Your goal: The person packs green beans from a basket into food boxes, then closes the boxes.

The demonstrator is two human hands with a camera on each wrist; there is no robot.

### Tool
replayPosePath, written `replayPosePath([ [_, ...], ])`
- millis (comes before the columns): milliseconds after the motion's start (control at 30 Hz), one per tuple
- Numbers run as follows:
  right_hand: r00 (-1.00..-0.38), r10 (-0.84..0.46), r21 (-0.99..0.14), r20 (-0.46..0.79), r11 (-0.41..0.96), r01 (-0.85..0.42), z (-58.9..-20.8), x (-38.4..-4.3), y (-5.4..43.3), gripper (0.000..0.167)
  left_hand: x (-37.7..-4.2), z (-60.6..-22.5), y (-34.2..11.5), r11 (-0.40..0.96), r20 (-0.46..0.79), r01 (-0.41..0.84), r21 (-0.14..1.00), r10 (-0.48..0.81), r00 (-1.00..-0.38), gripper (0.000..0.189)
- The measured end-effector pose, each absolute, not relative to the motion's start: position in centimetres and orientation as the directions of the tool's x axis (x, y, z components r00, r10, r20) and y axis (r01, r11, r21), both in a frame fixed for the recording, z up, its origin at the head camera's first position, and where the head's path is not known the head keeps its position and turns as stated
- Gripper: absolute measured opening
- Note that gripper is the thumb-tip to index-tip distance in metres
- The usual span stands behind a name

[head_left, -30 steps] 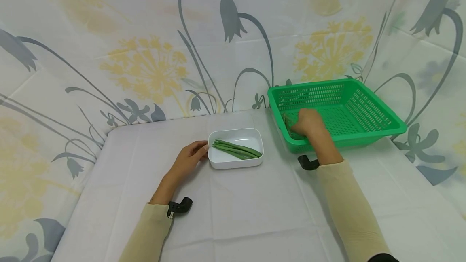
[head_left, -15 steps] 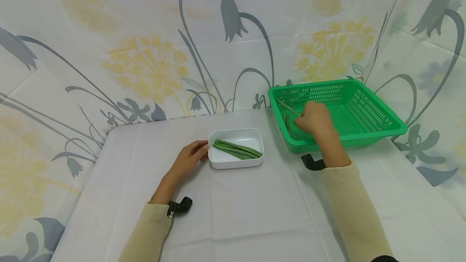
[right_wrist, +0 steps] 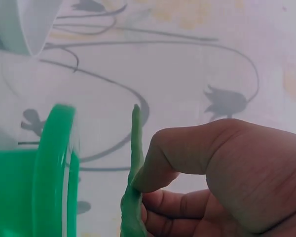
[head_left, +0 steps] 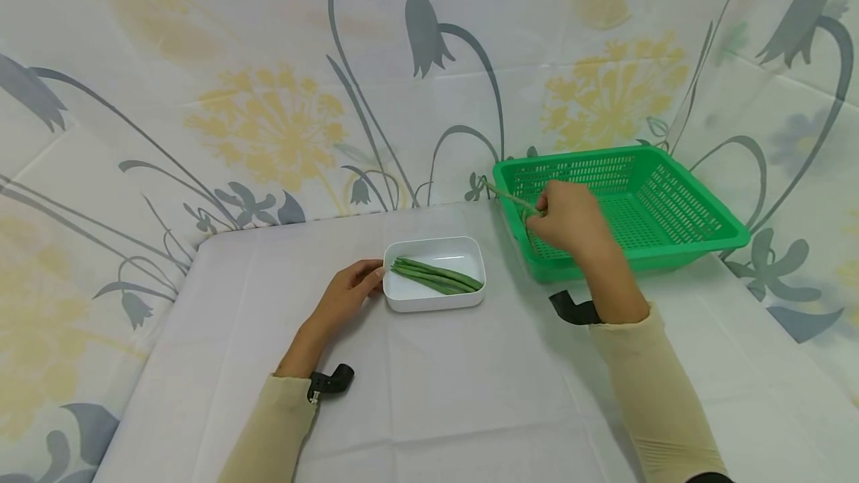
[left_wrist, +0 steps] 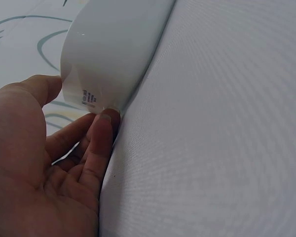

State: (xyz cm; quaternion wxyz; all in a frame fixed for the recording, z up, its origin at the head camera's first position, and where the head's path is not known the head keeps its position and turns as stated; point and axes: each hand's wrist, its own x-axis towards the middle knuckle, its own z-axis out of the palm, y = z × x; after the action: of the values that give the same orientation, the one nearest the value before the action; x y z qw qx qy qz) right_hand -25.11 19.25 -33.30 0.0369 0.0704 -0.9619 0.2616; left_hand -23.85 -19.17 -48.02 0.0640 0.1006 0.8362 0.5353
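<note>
A white rectangular container (head_left: pixel 435 250) stands on the table with several green beans (head_left: pixel 436 276) lying lengthwise in it. At its left end my left hand (head_left: pixel 345 291) holds it, thumb at the rim and bent fingers low by the base, as the left wrist view shows on the container's end wall (left_wrist: pixel 113 44). Over the left part of a green slotted basket (head_left: pixel 711 233), my right hand (head_left: pixel 570 218) pinches a single green bean (right_wrist: pixel 136 143) between thumb and fingers. That bean's free end points left, past the basket's rim. Below the hand, the basket's contents are partly hidden.
A white cloth covers the table (head_left: pixel 470 393). Behind it hangs a flower-patterned cloth (head_left: pixel 268 58). The basket is at the back right, a short gap from the container. Each wrist carries a black camera mount, such as the left one (head_left: pixel 332 380).
My right hand has risen from inside the basket, bringing up a green bean, and has shifted slightly left so the bean crosses the rim. My left hand and the container have stayed put.
</note>
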Motion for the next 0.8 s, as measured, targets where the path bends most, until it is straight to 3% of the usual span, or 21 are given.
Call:
replayPosePath([
  [800, -0.946, -0.282, -0.439, 0.160, 0.838, -0.325, -35.2, -23.9, 13.6, 0.007, -23.4, -47.3, -18.7, 0.395, 0.000, 0.093, 0.914, 0.230, -0.973, 0.045],
])
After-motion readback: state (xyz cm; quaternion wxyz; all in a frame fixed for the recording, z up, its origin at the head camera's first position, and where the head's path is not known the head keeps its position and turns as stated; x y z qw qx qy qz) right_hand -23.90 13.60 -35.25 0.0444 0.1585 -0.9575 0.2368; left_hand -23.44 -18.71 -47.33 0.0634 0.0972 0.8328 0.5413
